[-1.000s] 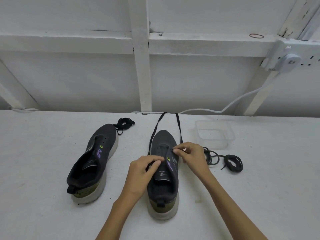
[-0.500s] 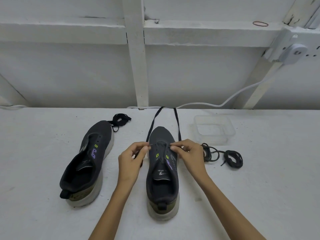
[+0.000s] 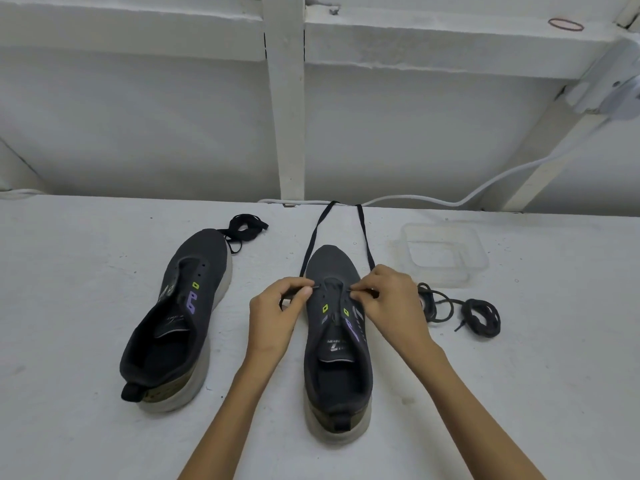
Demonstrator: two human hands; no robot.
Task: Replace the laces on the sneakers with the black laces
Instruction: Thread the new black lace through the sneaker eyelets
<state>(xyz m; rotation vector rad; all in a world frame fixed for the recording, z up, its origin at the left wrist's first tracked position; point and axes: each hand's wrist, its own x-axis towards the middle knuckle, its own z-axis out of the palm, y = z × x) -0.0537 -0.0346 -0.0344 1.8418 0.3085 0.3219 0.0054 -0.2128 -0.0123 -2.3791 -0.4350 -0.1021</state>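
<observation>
Fingers (image 3: 300,293) of the left hand (image 3: 277,313) and the right hand (image 3: 391,303) are being pinched on a black lace (image 3: 313,237) at the front eyelets of the middle sneaker (image 3: 337,375), which is being carried, toe away, by the table (image 3: 86,427). An unlaced second sneaker (image 3: 176,323) is being seen to its left, a coiled lace (image 3: 246,225) lying just beyond its toe. Tangled laces (image 3: 481,317) are lying at the right.

Barely any lettering to be read from here.
The right-hand sneaker (image 3: 337,379) has a white print (image 3: 335,346) on its insole: a bold mark that could be a 7 or a Z, with a row of small letters too fine to make out. The left-hand sneaker (image 3: 173,327) shows a faint scrawl (image 3: 174,319) on its insole and a purple mark (image 3: 191,301) on its side, neither legible as words.
</observation>
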